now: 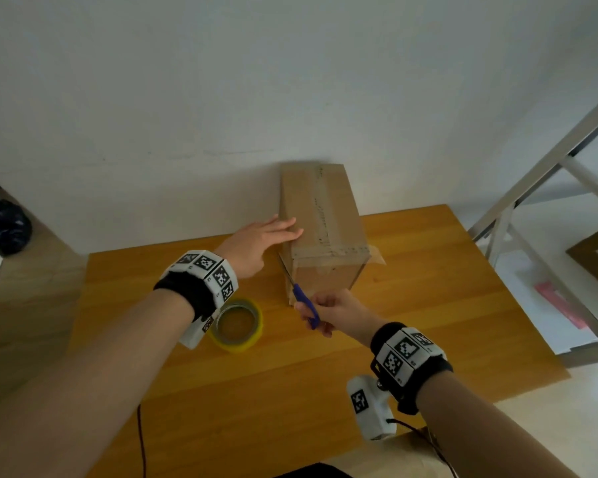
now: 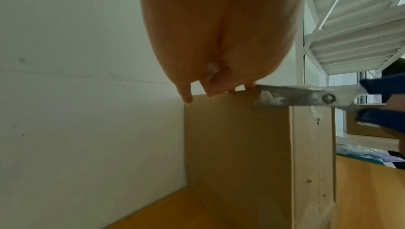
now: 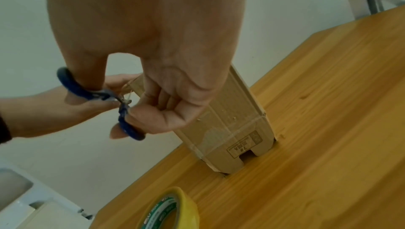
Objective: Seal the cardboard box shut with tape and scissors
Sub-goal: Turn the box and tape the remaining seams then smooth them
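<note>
A tall cardboard box (image 1: 325, 229) stands at the back of the wooden table (image 1: 428, 305), against the wall. Clear tape runs along its top seam and across its near end, with a tab (image 1: 377, 258) sticking out on the right. My left hand (image 1: 283, 232) lies with straight fingers on the box's top left edge, and its fingertips (image 2: 219, 89) touch that edge. My right hand (image 1: 325, 315) grips blue-handled scissors (image 1: 304, 303), thumb and fingers through the loops (image 3: 127, 125). The blades (image 2: 295, 97) sit at the box's near left top corner. A yellow tape roll (image 1: 237, 324) lies flat beside my left wrist.
A white metal frame (image 1: 532, 188) stands to the right of the table. A black bag (image 1: 4, 225) lies on the floor at far left. A thin black cable (image 1: 140, 439) hangs over the table's near edge. The wall is right behind the box.
</note>
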`<state>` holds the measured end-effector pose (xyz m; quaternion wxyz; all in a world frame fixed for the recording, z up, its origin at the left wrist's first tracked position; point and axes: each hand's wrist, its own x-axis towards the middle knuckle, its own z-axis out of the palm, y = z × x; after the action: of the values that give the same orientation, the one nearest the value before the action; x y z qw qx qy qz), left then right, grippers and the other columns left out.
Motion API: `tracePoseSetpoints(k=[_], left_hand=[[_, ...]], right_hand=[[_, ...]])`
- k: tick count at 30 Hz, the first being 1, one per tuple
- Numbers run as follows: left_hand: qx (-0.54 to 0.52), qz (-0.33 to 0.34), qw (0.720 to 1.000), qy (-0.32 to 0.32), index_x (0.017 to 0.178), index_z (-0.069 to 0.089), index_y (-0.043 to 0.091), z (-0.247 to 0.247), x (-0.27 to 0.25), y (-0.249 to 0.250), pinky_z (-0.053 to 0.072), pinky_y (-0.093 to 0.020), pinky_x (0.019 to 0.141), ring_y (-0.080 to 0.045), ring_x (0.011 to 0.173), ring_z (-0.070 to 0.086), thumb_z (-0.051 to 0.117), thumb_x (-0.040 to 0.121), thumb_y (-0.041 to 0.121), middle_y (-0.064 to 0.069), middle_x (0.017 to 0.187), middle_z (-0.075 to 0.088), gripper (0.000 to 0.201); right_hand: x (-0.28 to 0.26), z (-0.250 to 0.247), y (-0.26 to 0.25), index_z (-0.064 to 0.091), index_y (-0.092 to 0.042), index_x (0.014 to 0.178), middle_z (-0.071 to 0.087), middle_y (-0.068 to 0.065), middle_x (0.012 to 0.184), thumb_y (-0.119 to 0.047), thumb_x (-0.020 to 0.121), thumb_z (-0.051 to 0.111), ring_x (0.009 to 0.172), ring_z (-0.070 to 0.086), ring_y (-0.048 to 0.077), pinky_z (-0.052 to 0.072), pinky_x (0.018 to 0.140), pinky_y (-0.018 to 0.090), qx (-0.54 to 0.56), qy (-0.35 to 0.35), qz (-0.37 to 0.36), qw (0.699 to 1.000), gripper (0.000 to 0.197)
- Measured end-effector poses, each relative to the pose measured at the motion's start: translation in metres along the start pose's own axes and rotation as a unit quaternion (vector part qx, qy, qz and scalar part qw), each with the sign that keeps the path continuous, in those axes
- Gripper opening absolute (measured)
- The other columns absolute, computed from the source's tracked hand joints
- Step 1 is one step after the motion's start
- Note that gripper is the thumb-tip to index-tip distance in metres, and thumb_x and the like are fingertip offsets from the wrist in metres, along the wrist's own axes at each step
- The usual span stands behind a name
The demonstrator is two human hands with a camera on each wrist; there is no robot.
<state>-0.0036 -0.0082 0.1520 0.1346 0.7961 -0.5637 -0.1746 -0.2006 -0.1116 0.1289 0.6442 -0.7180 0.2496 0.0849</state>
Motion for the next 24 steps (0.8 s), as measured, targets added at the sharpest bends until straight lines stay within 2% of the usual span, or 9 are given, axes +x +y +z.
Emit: tracePoseSetpoints(k=[10, 12, 14, 16, 18, 20, 21, 22, 24], left_hand=[[0.008, -0.014, 1.0, -0.02, 0.142, 0.022, 0.04, -0.007, -0.001, 0.001, 0.011, -0.04, 0.119, -0.009, 0.144, 0.004, 0.038, 0.075, -0.02, 0.017, 0.154, 0.009, 0.091], [-0.001, -0.019, 1.0, -0.017, 0.143, 0.022, 0.04, -0.006, -0.002, 0.004, 0.01, -0.037, 0.119, -0.008, 0.144, 0.005, 0.038, 0.075, -0.021, 0.018, 0.154, 0.009, 0.092], [-0.012, -0.021, 1.0, -0.017, 0.143, 0.022, 0.04, -0.005, -0.002, 0.009, 0.008, -0.029, 0.117, -0.006, 0.143, 0.007, 0.037, 0.076, -0.021, 0.02, 0.154, 0.008, 0.093], [-0.023, -0.021, 0.999, -0.02, 0.143, 0.022, 0.042, -0.006, -0.001, 0.012, 0.012, -0.021, 0.111, -0.004, 0.142, 0.008, 0.037, 0.076, -0.021, 0.022, 0.153, 0.006, 0.093], [-0.032, -0.018, 0.999, -0.025, 0.142, 0.022, 0.045, -0.007, -0.001, 0.011, 0.027, -0.018, 0.106, -0.004, 0.142, 0.011, 0.037, 0.076, -0.021, 0.026, 0.152, 0.004, 0.094], [-0.041, -0.02, 0.999, -0.022, 0.14, 0.022, 0.049, -0.008, -0.003, 0.009, 0.05, -0.02, 0.086, -0.007, 0.141, 0.017, 0.038, 0.077, -0.02, 0.029, 0.151, 0.002, 0.095], [-0.045, -0.021, 0.999, -0.017, 0.14, 0.022, 0.05, -0.007, -0.004, 0.009, 0.055, -0.023, 0.072, -0.007, 0.14, 0.022, 0.038, 0.077, -0.019, 0.03, 0.151, 0.001, 0.095], [-0.053, -0.022, 0.998, -0.009, 0.139, 0.023, 0.051, -0.006, -0.005, 0.01, 0.055, -0.024, 0.062, -0.008, 0.137, 0.028, 0.038, 0.078, -0.019, 0.03, 0.151, 0.002, 0.094], [-0.074, -0.021, 0.997, 0.016, 0.14, 0.023, 0.048, 0.0, -0.006, 0.011, 0.053, -0.022, 0.057, -0.009, 0.132, 0.038, 0.039, 0.08, -0.017, 0.027, 0.152, 0.005, 0.091]], right_hand=[[0.021, 0.003, -0.003, 0.064, -0.006, 0.082, 0.063, 0.004, 0.071, -0.037, 0.087, 0.064, 0.055, 0.054, 0.012, 0.049, 0.053, 0.022, -0.03, -0.054, 0.047, 0.997, 0.031], [0.023, 0.007, -0.003, 0.062, -0.008, 0.079, 0.058, 0.006, 0.07, -0.044, 0.087, 0.063, 0.06, 0.053, 0.016, 0.048, 0.058, 0.023, -0.099, -0.094, 0.076, 0.988, 0.037], [0.025, 0.019, 0.005, 0.055, -0.011, 0.069, 0.051, 0.006, 0.066, -0.051, 0.084, 0.062, 0.063, 0.05, 0.02, 0.046, 0.064, 0.027, -0.193, -0.151, 0.106, 0.964, 0.044], [0.03, 0.028, 0.022, 0.051, -0.014, 0.06, 0.048, 0.003, 0.059, -0.051, 0.083, 0.065, 0.06, 0.048, 0.02, 0.045, 0.064, 0.032, -0.226, -0.142, 0.108, 0.958, 0.046], [0.037, 0.026, 0.042, 0.051, -0.013, 0.058, 0.047, 0.003, 0.057, -0.044, 0.084, 0.067, 0.057, 0.045, 0.02, 0.041, 0.06, 0.034, -0.247, -0.085, 0.102, 0.96, 0.043], [0.04, 0.019, 0.057, 0.05, -0.013, 0.055, 0.046, 0.002, 0.055, -0.034, 0.086, 0.068, 0.051, 0.041, 0.017, 0.036, 0.054, 0.029, -0.283, -0.036, 0.114, 0.952, 0.041], [0.041, 0.016, 0.064, 0.049, -0.014, 0.054, 0.046, 0.001, 0.054, -0.03, 0.086, 0.067, 0.049, 0.041, 0.014, 0.035, 0.051, 0.026, -0.302, -0.018, 0.124, 0.945, 0.04], [0.041, 0.014, 0.071, 0.048, -0.014, 0.053, 0.047, 0.0, 0.054, -0.027, 0.087, 0.067, 0.048, 0.041, 0.012, 0.034, 0.047, 0.022, -0.32, -0.003, 0.138, 0.937, 0.04], [0.041, 0.011, 0.087, 0.048, -0.013, 0.054, 0.048, 0.001, 0.056, -0.024, 0.086, 0.067, 0.049, 0.042, 0.011, 0.036, 0.046, 0.021, -0.336, 0.025, 0.167, 0.926, 0.039]])
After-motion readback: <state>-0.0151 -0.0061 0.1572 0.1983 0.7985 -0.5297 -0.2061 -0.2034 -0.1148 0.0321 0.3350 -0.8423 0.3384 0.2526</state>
